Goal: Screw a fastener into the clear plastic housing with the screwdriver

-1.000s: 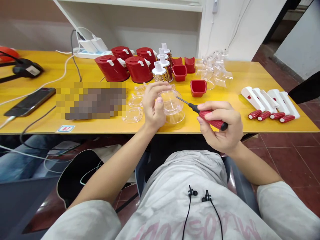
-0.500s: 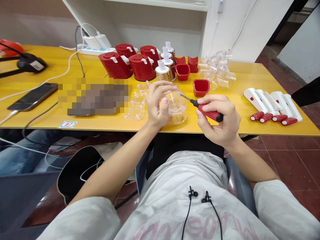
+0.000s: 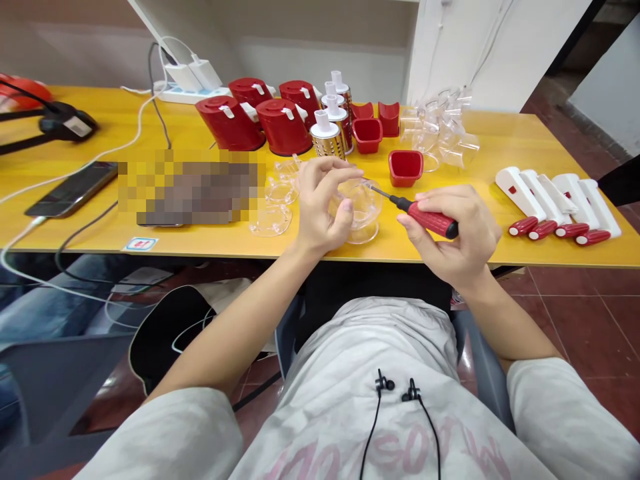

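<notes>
Left hand (image 3: 323,212) closed round clear plastic cup (image 3: 361,212) at near edge of yellow table (image 3: 500,150). Right hand (image 3: 457,230) wrapped round red screwdriver (image 3: 431,221), tip at cup rim. Best kept steady, tip seated squarely, light pressure.

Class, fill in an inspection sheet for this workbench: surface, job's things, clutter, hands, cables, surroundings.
Surface: yellow table, crowded.
Job's things: clear plastic bowl on the table; red-handled screwdriver, tip at the bowl's rim.
Clutter: red housings, metal drums, red cups, clear parts, white handles, phone.
Hands: left hand grips the bowl; right hand holds the screwdriver.
Cables: white and dark cables cross the table from a power strip.
Surroundings: white shelf, red tiled floor.
</notes>
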`<state>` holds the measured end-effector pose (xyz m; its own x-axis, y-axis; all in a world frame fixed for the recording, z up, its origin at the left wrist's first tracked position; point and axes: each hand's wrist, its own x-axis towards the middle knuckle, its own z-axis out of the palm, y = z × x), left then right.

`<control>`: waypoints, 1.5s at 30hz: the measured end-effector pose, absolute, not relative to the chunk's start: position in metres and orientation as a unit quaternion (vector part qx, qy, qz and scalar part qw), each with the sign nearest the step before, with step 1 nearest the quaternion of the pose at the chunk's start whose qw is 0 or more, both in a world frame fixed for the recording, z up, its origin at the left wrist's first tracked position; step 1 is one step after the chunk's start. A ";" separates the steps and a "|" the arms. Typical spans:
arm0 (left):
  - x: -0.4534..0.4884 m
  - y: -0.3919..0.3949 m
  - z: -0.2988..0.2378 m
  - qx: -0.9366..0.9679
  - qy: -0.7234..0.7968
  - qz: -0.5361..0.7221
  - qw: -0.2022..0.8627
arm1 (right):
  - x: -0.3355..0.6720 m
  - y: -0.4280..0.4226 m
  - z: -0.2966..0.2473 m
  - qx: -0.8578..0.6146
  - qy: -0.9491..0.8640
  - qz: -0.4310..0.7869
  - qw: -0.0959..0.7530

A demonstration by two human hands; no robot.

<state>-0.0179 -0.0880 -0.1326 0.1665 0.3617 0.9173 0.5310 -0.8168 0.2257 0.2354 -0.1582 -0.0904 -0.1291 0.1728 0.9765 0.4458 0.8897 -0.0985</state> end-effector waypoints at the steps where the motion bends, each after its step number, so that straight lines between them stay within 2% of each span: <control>1: -0.018 -0.088 -0.133 -0.766 -0.299 -0.563 0.079 | 0.239 -0.158 -0.093 -0.217 -0.738 -0.111 0.630; 5: -0.020 -0.087 -0.136 -0.779 -0.318 -0.533 0.082 | 0.251 -0.157 -0.103 -0.289 -0.702 -0.086 0.645; 9: -0.020 -0.089 -0.135 -0.785 -0.344 -0.511 0.069 | 0.255 -0.152 -0.114 -0.337 -0.645 0.040 0.685; 12: -0.021 -0.091 -0.132 -0.788 -0.375 -0.486 0.049 | 0.253 -0.145 -0.121 -0.346 -0.610 0.102 0.706; 17: -0.022 -0.090 -0.132 -0.790 -0.361 -0.492 0.063 | 0.248 -0.137 -0.126 -0.312 -0.588 0.139 0.733; 26: -0.024 -0.090 -0.131 -0.795 -0.385 -0.469 0.015 | 0.239 -0.143 -0.133 -0.314 -0.618 0.117 0.711; 33: -0.023 -0.089 -0.129 -0.795 -0.343 -0.498 0.057 | 0.243 -0.139 -0.141 -0.358 -0.638 0.110 0.673; 39: -0.023 -0.090 -0.132 -0.785 -0.384 -0.485 0.034 | 0.247 -0.129 -0.147 -0.267 -0.643 0.121 0.707; 45: -0.023 -0.086 -0.137 -0.782 -0.376 -0.498 0.009 | 0.250 -0.130 -0.144 -0.316 -0.630 0.119 0.700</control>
